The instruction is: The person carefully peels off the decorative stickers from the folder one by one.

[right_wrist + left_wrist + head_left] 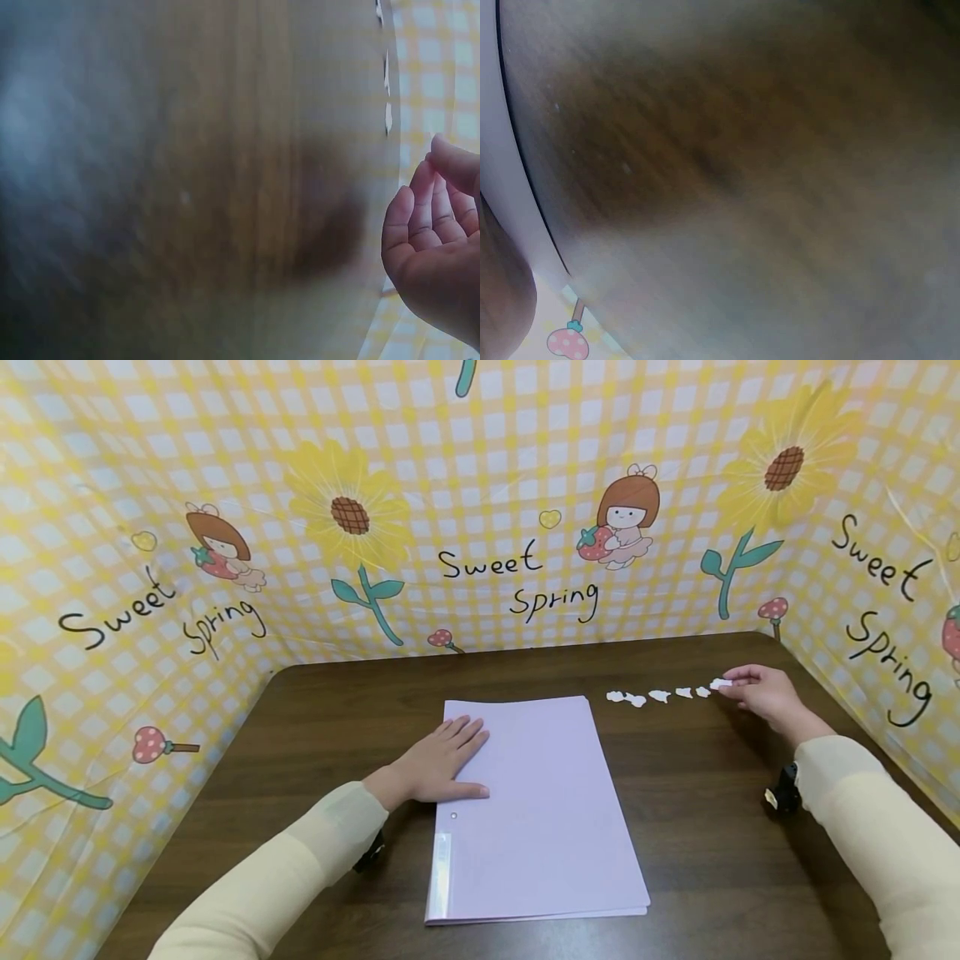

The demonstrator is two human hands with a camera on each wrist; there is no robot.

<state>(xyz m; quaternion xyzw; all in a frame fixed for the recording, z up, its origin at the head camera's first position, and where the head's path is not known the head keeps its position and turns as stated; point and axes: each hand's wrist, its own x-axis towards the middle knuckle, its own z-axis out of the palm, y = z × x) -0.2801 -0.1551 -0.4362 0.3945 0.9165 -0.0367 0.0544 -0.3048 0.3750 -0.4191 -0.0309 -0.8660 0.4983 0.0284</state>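
Note:
A pale lilac folder [543, 827] lies closed on the table, a clear label strip near its lower left edge. My left hand [442, 764] rests on its upper left part, fingers straight and thumb spread. At the right, my right hand [767, 697] pinches a small torn white scrap of paper [721, 683] between thumb and fingertips, at the end of a row. Several similar white scraps [659, 696] lie in a line to the left of that hand. In the right wrist view, the curled fingers [397, 217] show, but the pinched scrap is hidden.
The dark brown wooden table [315, 718] carries everything. A yellow checked cloth [480, 468] with sunflowers and lettering hangs behind it and at both sides. Dark wrist devices [784, 789] sit under the cream sleeves [862, 810].

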